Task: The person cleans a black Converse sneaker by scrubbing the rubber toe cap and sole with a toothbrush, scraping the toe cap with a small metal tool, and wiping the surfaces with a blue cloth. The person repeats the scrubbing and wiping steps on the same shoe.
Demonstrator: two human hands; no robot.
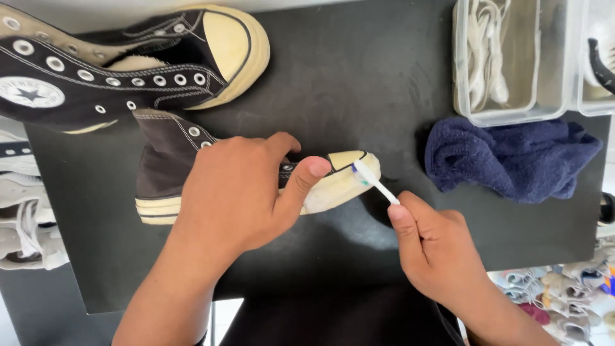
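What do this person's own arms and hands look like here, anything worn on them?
Both are bare. The left hand and the right hand wear no gloves, and no rings, watch or bracelet show. No sleeves show on either forearm as far as the frame's bottom edge. The fingernails are short and unpainted. No markings can be made out.

Count taken on the black table top [359,77]: two black high-top sneakers, one lying near the far edge [128,64] and one under the hands [166,173]. One toothbrush [373,181]. One dark blue towel [512,157], bunched. Two clear plastic containers, one [506,61] fully in view with white laces inside (number of laces cannot be told) and a second [596,64] cut off by the frame edge. Two hands present, left hand [237,192] and right hand [435,247].
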